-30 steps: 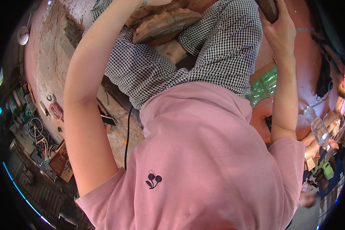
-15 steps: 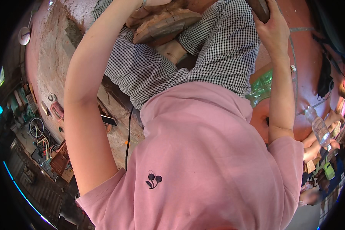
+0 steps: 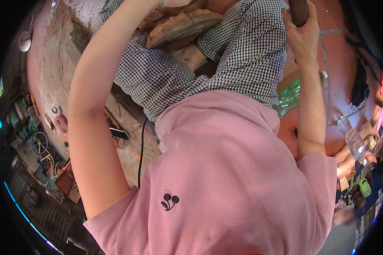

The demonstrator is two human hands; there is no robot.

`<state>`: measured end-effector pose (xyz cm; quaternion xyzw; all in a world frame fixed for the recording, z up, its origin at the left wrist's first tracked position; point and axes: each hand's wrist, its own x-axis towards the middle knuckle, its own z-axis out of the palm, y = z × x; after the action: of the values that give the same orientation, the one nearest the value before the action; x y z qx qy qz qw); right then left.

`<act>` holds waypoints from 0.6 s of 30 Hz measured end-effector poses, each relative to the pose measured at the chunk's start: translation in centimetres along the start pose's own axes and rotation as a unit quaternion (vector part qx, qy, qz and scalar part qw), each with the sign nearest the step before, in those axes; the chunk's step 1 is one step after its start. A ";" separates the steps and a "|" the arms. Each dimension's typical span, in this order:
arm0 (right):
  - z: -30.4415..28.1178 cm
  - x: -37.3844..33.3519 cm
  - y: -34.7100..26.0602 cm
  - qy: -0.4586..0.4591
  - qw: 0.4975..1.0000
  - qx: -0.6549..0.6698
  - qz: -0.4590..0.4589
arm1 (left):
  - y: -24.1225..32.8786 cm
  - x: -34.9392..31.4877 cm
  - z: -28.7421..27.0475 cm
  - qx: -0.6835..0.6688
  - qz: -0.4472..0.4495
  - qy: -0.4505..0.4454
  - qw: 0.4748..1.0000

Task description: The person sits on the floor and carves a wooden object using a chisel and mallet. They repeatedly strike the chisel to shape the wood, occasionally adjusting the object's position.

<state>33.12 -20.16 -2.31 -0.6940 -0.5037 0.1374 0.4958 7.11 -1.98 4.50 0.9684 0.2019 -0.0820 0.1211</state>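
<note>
My right hand (image 3: 303, 39) is closed around a dark brown, rounded club-like piece (image 3: 298, 12), probably wood, whose far end runs out of the top edge. At the top, only part of my left hand (image 3: 174, 2) shows, above a thick carved wooden slab (image 3: 185, 30); its fingers are cut off by the picture's edge. The slab has a rough, light upper surface and a darker grey-brown side. It rests between my crossed legs in checked trousers (image 3: 247, 55), near my bare foot (image 3: 189, 56).
Beside my right forearm lies a green plastic bottle (image 3: 290, 97), with a clear bottle (image 3: 352, 138) farther right, near another person's limbs (image 3: 347, 165). At my left are a phone (image 3: 119, 133), a black cable (image 3: 142, 157) and a pink patterned item (image 3: 61, 123). A bicycle (image 3: 41, 146) stands farther off.
The dark piece in my right hand has swung from a leftward tilt to nearly upright, shifting slightly right. My left arm and the slab have hardly moved.
</note>
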 end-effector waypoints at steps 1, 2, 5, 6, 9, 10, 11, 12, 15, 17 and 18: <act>-0.1 -0.2 -4.1 -0.034 0.995 -0.088 -0.010 | -0.3 -0.2 0.2 0.000 0.001 0.002 1.000; -0.3 -0.4 -6.4 -0.063 0.982 -0.178 -0.021 | -0.4 -0.2 0.2 0.000 0.008 0.006 1.000; 0.0 -0.7 -5.9 -0.032 0.987 -0.157 0.012 | 0.2 -0.3 0.0 0.029 -0.008 -0.009 1.000; 0.1 -0.7 -6.4 -0.033 0.992 -0.114 0.051 | 0.1 -0.4 0.1 0.026 -0.009 -0.007 1.000; 0.4 -0.8 -7.0 -0.041 0.993 -0.093 0.066 | 0.0 -0.6 0.3 0.046 -0.014 -0.027 0.998; 0.3 -1.0 -6.3 -0.044 0.986 -0.161 0.004 | 0.2 -0.2 0.3 0.072 -0.014 -0.050 0.996; 0.2 -1.1 -5.7 -0.046 0.971 -0.228 -0.058 | 0.3 0.3 0.2 0.098 -0.013 -0.073 0.992; -0.1 -1.2 -5.5 -0.035 0.980 -0.194 -0.009 | 0.5 0.7 0.2 0.089 -0.009 -0.069 0.994; 0.4 -1.4 -6.9 -0.023 0.993 -0.088 0.079 | 1.0 0.0 0.2 0.053 -0.011 -0.054 0.997; 0.9 -1.7 -6.2 -0.025 0.996 -0.041 0.074 | -0.1 -1.1 0.4 0.017 0.002 -0.030 0.999; 1.0 -1.5 -6.6 -0.034 0.996 -0.039 0.071 | -1.3 -1.3 0.6 -0.029 -0.012 -0.010 0.999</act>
<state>27.99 -20.87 2.23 -0.7415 -0.4749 0.1759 0.4401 5.30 -1.44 3.96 0.9612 0.2147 -0.0874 0.1497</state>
